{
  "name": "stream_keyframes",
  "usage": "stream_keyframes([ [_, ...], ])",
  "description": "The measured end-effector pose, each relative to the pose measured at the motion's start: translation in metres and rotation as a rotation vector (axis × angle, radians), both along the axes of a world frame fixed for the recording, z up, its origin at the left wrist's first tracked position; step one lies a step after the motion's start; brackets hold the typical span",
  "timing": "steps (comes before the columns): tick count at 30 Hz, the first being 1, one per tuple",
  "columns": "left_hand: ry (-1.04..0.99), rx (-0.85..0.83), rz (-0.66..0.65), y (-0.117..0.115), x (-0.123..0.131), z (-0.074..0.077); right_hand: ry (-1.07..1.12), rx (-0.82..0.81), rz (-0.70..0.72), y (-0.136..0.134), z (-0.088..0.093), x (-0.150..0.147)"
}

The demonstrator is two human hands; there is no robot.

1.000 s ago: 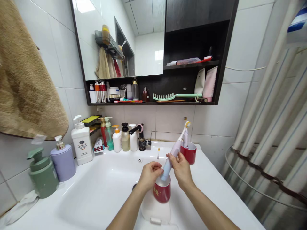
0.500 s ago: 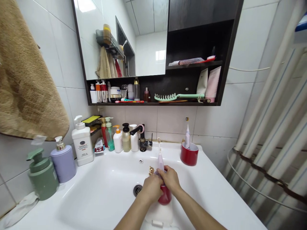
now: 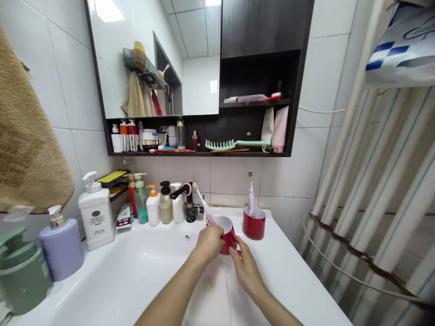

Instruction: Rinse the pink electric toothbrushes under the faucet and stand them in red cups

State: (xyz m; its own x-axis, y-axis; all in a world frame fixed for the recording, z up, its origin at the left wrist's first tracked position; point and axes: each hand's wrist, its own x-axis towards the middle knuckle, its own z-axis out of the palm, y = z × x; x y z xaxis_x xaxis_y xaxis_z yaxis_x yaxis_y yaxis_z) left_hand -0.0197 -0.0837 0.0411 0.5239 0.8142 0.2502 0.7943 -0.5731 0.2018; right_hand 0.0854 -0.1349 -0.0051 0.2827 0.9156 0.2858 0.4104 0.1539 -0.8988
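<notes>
Above the sink's back right edge, a red cup [image 3: 228, 242] with a white inside is held between my two hands. My left hand [image 3: 210, 242] grips its left side, fingers curled at the rim. At the cup's lower right, my right hand [image 3: 247, 265] supports it with thumb and fingertips. A pale electric toothbrush [image 3: 208, 212] leans out of this cup to the left, its head near the tap [image 3: 190, 210]. Its lower end is hidden by the cup and my left hand. Beside them a second red cup [image 3: 254, 226] stands on the ledge with another electric toothbrush [image 3: 251, 199] upright in it.
Several pump bottles [image 3: 165, 203] line the sink's back left ledge. A purple dispenser [image 3: 61, 249] and a green one [image 3: 23, 276] stand at left. Overhead is a dark mirror cabinet [image 3: 204, 154] with a green hairbrush [image 3: 220, 144]. White pipes [image 3: 367, 194] run along the right.
My hands have lifted the red cup back and up toward the ledge. The toothbrush now tilts left instead of standing nearly upright. My right hand moved from the toothbrush to the cup's side.
</notes>
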Motion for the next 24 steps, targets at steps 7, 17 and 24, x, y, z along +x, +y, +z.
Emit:
stream_keyframes([
  [7,0.048,0.010,-0.037,0.044,0.030,0.019,0.028,-0.016,-0.067,0.044,0.014,0.017],
  [17,-0.059,-0.037,0.007,0.077,0.066,0.009,0.009,-0.055,-0.163,0.083,0.005,0.036],
  [24,-0.341,0.016,0.044,0.057,0.061,0.013,0.066,-0.021,-0.161,0.062,0.013,0.031],
])
